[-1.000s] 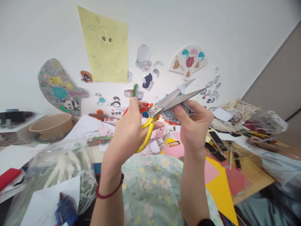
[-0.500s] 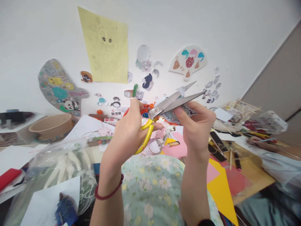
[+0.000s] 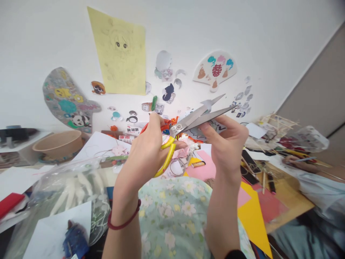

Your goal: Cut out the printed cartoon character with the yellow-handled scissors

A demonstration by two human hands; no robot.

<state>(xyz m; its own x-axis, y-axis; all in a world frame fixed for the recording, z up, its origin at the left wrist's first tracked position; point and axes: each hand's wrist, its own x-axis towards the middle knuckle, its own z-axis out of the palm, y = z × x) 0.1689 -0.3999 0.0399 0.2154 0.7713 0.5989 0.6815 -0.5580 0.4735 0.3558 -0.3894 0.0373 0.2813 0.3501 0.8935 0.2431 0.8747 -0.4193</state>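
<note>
And now holding the scissors (image 3: 190,120) up before the wall (image 3: 175,25), gripping the handles (image 3: 169,160) with the left hand (image 3: 147,151), apparently pinching the lower blade (image 3: 208,116) with the right hand (image 3: 226,144), probably stiff, fairly light, slick along the steel, so safest taken by the handles!

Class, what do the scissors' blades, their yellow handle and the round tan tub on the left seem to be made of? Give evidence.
Blades: metal, probably steel, judging by the smooth grey sheen.
Yellow handle: probably smooth plastic, given its bright colour.
Tub: matte, perhaps wood or plastic; its plain surface leaves this open.
</note>
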